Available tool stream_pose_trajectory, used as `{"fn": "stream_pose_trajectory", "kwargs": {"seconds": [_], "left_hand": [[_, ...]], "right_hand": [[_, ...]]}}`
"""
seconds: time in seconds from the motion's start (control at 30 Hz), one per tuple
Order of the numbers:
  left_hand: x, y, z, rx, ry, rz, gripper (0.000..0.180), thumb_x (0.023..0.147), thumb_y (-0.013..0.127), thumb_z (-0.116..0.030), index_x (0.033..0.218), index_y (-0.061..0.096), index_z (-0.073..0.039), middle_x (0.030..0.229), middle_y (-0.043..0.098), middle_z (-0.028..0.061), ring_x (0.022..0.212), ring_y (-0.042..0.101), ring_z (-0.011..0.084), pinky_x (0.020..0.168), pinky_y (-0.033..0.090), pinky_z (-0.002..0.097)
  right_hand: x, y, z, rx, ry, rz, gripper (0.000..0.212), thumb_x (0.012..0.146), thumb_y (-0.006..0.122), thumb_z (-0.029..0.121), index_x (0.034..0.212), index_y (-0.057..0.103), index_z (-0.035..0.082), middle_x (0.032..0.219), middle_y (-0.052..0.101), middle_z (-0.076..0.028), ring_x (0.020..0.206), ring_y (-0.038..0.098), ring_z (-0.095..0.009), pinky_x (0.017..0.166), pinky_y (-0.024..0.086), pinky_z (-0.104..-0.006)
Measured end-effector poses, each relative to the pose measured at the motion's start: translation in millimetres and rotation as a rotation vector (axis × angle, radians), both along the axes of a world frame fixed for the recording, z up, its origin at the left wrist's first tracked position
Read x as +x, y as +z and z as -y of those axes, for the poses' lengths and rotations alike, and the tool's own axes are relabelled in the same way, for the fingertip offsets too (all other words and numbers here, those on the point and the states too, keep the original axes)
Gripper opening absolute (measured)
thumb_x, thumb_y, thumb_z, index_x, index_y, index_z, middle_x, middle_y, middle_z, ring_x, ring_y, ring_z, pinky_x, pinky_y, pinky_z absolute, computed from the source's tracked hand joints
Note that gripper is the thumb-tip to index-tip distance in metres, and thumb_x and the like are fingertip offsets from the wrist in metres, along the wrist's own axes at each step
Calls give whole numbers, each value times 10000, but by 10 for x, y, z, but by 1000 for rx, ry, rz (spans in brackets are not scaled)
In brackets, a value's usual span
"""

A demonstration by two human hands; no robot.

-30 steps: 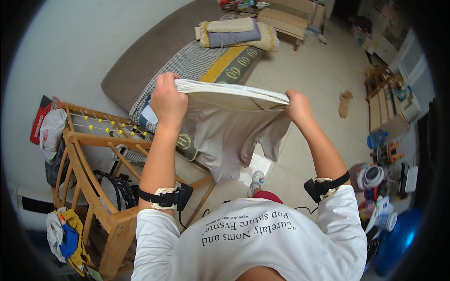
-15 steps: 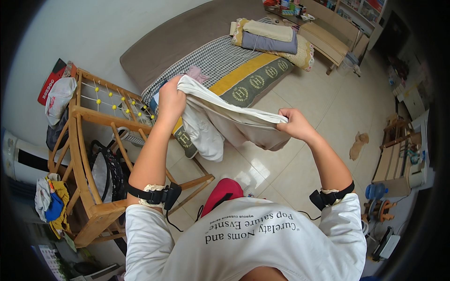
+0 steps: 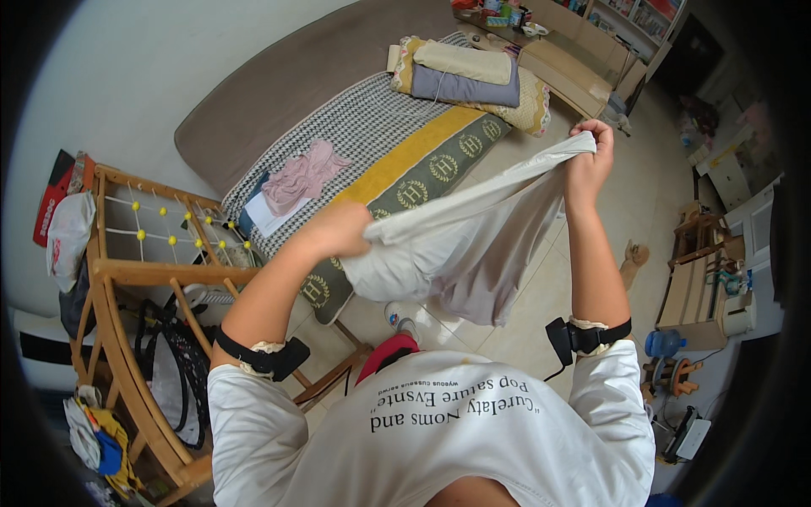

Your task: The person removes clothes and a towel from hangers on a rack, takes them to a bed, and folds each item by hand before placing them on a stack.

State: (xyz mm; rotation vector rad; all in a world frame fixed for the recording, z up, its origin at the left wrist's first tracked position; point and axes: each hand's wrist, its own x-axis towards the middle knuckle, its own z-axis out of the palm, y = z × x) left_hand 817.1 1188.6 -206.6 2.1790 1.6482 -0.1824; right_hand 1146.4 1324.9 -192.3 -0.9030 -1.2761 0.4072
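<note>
A pale, off-white pair of trousers [image 3: 473,245] hangs stretched between my two hands, its waistband slanting up to the right and its loose cloth drooping over the floor. My left hand [image 3: 340,228], a little blurred, is closed round the lower end of the waistband. Higher up, my right hand [image 3: 590,160] grips the other end with bent fingers. Beyond my left hand, a crumpled pink garment [image 3: 304,176] lies on the patterned sofa cover [image 3: 372,106], next to a flat white piece [image 3: 272,215].
A wooden frame [image 3: 139,272] with yellow beads stands close on my left. Folded cloths [image 3: 465,72] and a pillow [image 3: 534,101] rest at the sofa's far end. Tiled floor [image 3: 541,296] lies below the cloth. Far right are a water bottle [image 3: 663,342] and a small dog [image 3: 632,258].
My right hand has risen to the upper right and my left hand has dropped, tilting the waistband the other way. The pink garment on the sofa has come into fuller view.
</note>
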Motion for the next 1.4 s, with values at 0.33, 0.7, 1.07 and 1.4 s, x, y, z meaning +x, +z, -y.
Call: {"fn": "stream_pose_trajectory", "kwargs": {"seconds": [0.33, 0.7, 1.07, 1.4], "left_hand": [[-630, -1208, -1068, 557, 912, 1245, 167, 846, 516, -80, 948, 611, 13, 859, 651, 75, 783, 580, 115, 732, 452, 267], [-949, -390, -1016, 1210, 296, 517, 382, 695, 638, 27, 1043, 641, -130, 739, 535, 63, 605, 546, 197, 521, 433, 305], [-1510, 432, -1483, 1489, 346, 346, 134, 749, 704, -134, 801, 615, -48, 674, 568, 62, 556, 542, 171, 502, 429, 259], [-1314, 768, -2043, 1253, 56, 110, 232, 745, 689, -248, 791, 540, -76, 647, 546, 45, 534, 537, 220, 470, 422, 275]], "right_hand": [[-397, 218, -129, 209, -294, 664, 164, 572, 524, -63, 718, 518, 12, 731, 509, -81, 634, 531, -207, 601, 444, -273], [-296, 156, -765, -35, -220, 311, 130, 761, 505, -17, 695, 406, 35, 612, 350, -5, 581, 347, -64, 503, 317, -218], [-63, 319, -1535, -981, 889, 477, 372, 690, 774, 348, 809, 634, 24, 721, 599, 22, 644, 514, -51, 566, 403, -207], [65, -124, -2401, -1247, 1342, 608, 303, 699, 772, 195, 895, 644, 4, 823, 642, -18, 754, 584, -79, 706, 473, -219]]}}
